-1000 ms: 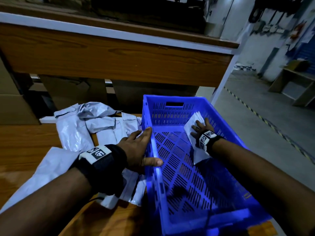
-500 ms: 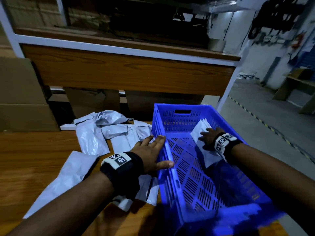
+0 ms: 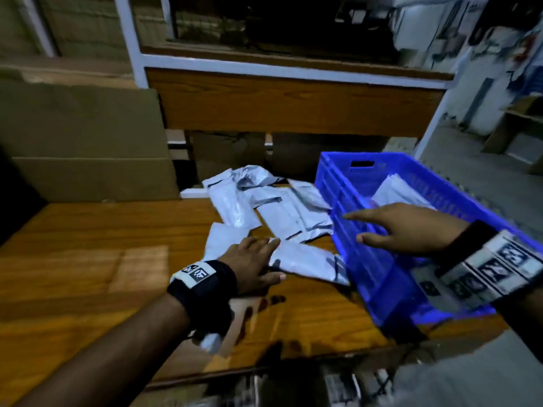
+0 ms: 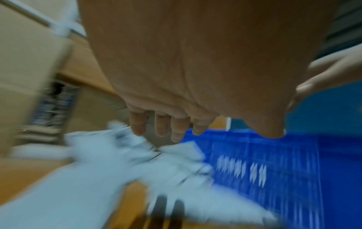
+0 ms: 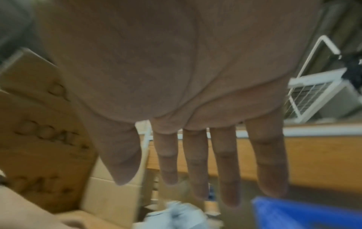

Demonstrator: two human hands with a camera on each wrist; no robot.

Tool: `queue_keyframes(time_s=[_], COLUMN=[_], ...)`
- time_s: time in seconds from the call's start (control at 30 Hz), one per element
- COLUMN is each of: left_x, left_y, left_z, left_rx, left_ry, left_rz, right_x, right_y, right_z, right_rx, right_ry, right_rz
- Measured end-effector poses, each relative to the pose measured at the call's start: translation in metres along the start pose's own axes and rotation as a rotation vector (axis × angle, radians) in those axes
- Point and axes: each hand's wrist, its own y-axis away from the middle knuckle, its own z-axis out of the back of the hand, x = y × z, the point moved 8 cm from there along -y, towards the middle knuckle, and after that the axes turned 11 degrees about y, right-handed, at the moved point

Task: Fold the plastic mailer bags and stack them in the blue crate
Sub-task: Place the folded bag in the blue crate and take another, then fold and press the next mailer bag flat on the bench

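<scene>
Several grey plastic mailer bags (image 3: 273, 207) lie in a loose heap on the wooden table (image 3: 88, 259), left of the blue crate (image 3: 382, 259). One folded bag (image 3: 399, 192) leans against the far right wall inside the crate. My left hand (image 3: 255, 259) lies flat, fingers straight, on the nearest mailer (image 3: 305, 259). My right hand (image 3: 396, 227) hovers above the crate's left wall, fingers spread and pointing left toward the heap, holding nothing. The right wrist view shows the right hand (image 5: 195, 170) with straight empty fingers. In the blurred left wrist view, the left hand (image 4: 172, 124) hangs over the mailers (image 4: 137, 178).
Cardboard boxes (image 3: 82, 136) stand behind the table at the left. A wooden shelf unit with a white frame (image 3: 293, 98) rises behind the heap. The table's front edge (image 3: 264, 368) is near me. Concrete floor lies to the right.
My right hand let go of the folded bag in the crate and swung left over the crate wall. My left hand left the crate rim and came down on the nearest mailer.
</scene>
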Motion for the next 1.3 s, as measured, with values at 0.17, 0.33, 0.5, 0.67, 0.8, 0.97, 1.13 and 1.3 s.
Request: queue_keyframes(time_s=[0.17,0.33,0.5,0.67,0.8,0.97,1.13,1.3], left_x=[0.097,0.114,0.081,0.051,0.037,0.047,0.051,0.029], left_y=[0.065,0.107,0.127,0.141,0.147,0.141,0.134,0.116], left_z=[-0.068,-0.099,-0.108,-0.104,-0.102,-0.094,-0.103,-0.097], left_rx=[0.125,0.081,0.061,0.048,0.062,-0.064,-0.192,-0.343], left_ry=[0.064,-0.003,0.004,0.202,0.309,0.083,-0.1,-0.022], left_rz=[0.174,0.126,-0.05,-0.257,-0.313,-0.218,-0.047,0.021], right_x=[0.102,0.163,0.198,0.224,0.237,0.243,0.252,0.237], right_y=[0.012,0.021,0.025,0.014,0.009,0.005,0.011,-0.004], right_z=[-0.058,-0.113,-0.134,-0.147,-0.162,-0.173,-0.167,-0.136], right_rx=[-0.037,-0.041,-0.042,-0.064,-0.061,-0.115,-0.303,-0.412], right_ry=[-0.267,-0.415,-0.417,-0.26,-0.079,-0.062,-0.066,-0.191], right_rz=[0.083,0.071,0.042,0.091,0.18,0.108,-0.018,-0.13])
